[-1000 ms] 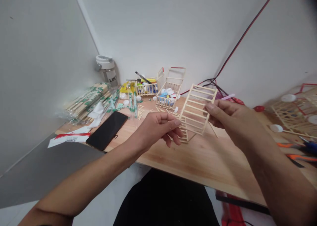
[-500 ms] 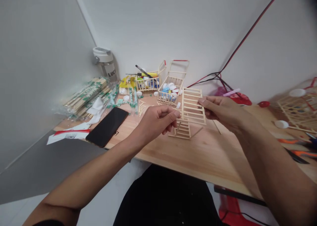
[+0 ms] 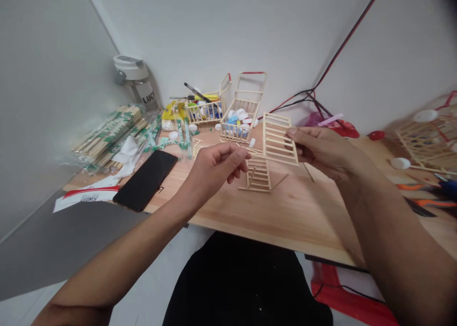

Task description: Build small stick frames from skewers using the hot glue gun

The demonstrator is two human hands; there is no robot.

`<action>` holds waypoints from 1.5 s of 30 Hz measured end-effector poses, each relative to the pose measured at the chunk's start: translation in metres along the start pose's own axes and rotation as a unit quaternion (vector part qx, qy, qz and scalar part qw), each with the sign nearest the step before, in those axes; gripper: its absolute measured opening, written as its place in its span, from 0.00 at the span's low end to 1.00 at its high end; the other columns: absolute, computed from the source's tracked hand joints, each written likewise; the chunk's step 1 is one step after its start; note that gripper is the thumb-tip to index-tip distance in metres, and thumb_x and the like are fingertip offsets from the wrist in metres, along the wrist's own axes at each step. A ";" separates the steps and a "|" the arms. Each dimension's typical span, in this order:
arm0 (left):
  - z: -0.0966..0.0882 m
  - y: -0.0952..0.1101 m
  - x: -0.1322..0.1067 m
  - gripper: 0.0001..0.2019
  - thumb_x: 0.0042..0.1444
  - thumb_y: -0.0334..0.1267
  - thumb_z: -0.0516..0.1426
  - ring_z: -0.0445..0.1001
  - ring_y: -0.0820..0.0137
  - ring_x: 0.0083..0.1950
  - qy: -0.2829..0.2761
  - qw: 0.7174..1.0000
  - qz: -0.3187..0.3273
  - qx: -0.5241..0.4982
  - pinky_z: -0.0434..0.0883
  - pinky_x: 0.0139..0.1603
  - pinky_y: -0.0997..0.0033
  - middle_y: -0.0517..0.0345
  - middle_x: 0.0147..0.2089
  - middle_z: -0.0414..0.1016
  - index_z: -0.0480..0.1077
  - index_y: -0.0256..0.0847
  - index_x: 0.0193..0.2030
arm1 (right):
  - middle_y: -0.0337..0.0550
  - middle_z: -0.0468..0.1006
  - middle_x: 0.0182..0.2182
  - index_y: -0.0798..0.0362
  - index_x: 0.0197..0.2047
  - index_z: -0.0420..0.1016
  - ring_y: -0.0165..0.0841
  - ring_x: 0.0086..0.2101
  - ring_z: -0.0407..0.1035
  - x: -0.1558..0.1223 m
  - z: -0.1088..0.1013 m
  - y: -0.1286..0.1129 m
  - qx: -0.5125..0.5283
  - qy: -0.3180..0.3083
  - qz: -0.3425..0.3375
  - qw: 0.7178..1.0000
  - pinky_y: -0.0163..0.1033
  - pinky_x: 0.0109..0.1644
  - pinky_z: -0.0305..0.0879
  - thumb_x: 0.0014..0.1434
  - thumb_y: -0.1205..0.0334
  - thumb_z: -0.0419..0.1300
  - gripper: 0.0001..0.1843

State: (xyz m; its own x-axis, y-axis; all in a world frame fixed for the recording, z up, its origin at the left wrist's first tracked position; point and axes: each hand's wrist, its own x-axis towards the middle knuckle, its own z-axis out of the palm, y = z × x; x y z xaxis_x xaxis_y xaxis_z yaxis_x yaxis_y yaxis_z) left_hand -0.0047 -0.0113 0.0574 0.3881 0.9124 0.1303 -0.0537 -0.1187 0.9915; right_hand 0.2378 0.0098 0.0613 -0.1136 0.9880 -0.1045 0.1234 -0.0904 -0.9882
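My right hand (image 3: 323, 151) grips a pale ladder-like panel (image 3: 277, 138) of thin wooden sticks at mid-frame, above the counter (image 3: 285, 219). My left hand (image 3: 214, 168) is pinched beside its left edge; I cannot tell if it grips anything. The bottle (image 3: 138, 82) at upper left reads "LUC".

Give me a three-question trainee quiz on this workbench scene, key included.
1. True or false: the right hand holds the pale wooden stick ladder panel raised above the light wooden tabletop.
2. Multiple choice: what lies on the table to the left of the left hand? A) a flat black smartphone B) a red mug C) a laptop
3. Fill in: the small stick-built cart near the wall holds plastic bottle ____.
Key: 1 true; 2 A; 3 caps.
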 end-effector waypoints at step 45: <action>0.005 -0.023 -0.011 0.11 0.47 0.34 0.64 0.72 0.75 0.36 0.031 0.999 0.004 -0.028 0.70 0.37 0.76 0.57 0.34 0.75 0.75 0.35 0.38 | 0.35 0.60 0.19 0.55 0.23 0.65 0.23 0.20 0.52 -0.004 0.015 0.004 -0.049 0.073 0.016 0.996 0.31 0.23 0.49 0.58 0.58 0.59 0.15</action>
State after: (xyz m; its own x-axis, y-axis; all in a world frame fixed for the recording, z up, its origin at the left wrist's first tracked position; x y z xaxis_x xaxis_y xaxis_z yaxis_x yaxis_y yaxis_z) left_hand -0.0037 -0.0207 0.0327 0.3304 0.9340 0.1357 -0.1077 -0.1056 0.9886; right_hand 0.2237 0.0038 0.0564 0.0346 0.9932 -0.1111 0.2209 -0.1160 -0.9684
